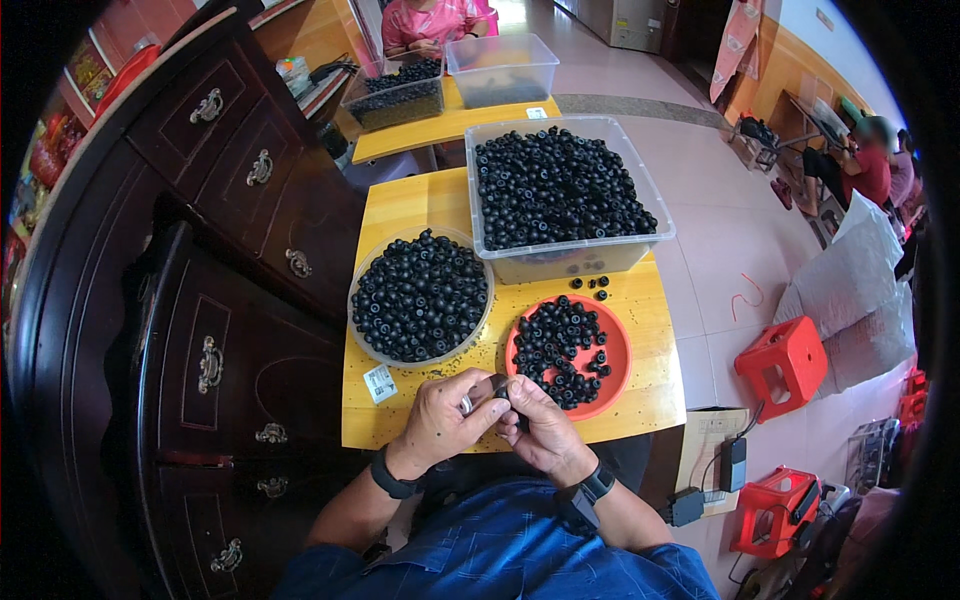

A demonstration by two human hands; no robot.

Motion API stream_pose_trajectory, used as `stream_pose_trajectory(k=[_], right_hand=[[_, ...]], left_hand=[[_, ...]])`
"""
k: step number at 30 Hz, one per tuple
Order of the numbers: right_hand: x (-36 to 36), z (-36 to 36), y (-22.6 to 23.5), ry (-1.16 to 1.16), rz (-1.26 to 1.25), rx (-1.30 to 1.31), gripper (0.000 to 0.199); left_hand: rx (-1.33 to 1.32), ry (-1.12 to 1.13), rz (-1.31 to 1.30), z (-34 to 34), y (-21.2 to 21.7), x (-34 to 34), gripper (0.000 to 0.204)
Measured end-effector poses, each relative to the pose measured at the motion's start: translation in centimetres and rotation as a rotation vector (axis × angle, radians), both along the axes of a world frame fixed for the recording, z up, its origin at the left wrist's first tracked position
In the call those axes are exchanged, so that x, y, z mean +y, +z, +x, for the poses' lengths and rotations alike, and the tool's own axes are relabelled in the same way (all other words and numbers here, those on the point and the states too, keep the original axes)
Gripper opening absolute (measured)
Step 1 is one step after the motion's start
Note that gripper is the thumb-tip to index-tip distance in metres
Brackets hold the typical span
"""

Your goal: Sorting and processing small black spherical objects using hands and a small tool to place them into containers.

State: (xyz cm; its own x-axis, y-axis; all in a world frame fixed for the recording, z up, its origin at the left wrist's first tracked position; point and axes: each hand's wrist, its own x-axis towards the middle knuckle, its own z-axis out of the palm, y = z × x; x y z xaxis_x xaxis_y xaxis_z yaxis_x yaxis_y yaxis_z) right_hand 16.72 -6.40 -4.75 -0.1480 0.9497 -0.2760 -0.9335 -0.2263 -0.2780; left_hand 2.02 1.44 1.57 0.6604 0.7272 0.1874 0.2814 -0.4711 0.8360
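Observation:
Both hands meet above the near edge of a yellow wooden table (650, 400). My left hand (440, 420) is closed, its thumb and forefinger pinching a small black hollow round part (502, 393). From the other side my right hand (545, 425) grips the same part, its fingers curled in. Something white shows at the left fingers; I cannot tell what it is. Just beyond the right hand sits an orange-red plate (618, 372) with loose black parts. A round clear tub (352, 330) heaped with them stands past the left hand.
A large clear bin (655, 215) full of black parts stands farther back, several loose parts (590, 283) beside it. Dark drawers (240, 250) close off the left. Red stools (785, 368) stand on the right. Across a second table sits a person in pink (430, 22).

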Motion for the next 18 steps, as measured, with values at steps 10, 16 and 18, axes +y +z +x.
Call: stream_pose_trajectory(k=[10,16,18], right_hand=[[-0.2,-0.5,-0.7,0.052,0.027,-0.026,0.010],[0.0,-0.6,-0.8,0.036,-0.009,-0.001,0.009],[0.0,-0.8,-0.9,0.045,-0.030,-0.016,0.011]], left_hand=[[-0.308,0.046,-0.404,-0.7,-2.8,0.0,0.010],[0.039,0.011,-0.194,-1.2,-0.4,-0.1,0.016],[0.048,0.021,-0.138,-1.3,-0.1,0.0,0.019]])
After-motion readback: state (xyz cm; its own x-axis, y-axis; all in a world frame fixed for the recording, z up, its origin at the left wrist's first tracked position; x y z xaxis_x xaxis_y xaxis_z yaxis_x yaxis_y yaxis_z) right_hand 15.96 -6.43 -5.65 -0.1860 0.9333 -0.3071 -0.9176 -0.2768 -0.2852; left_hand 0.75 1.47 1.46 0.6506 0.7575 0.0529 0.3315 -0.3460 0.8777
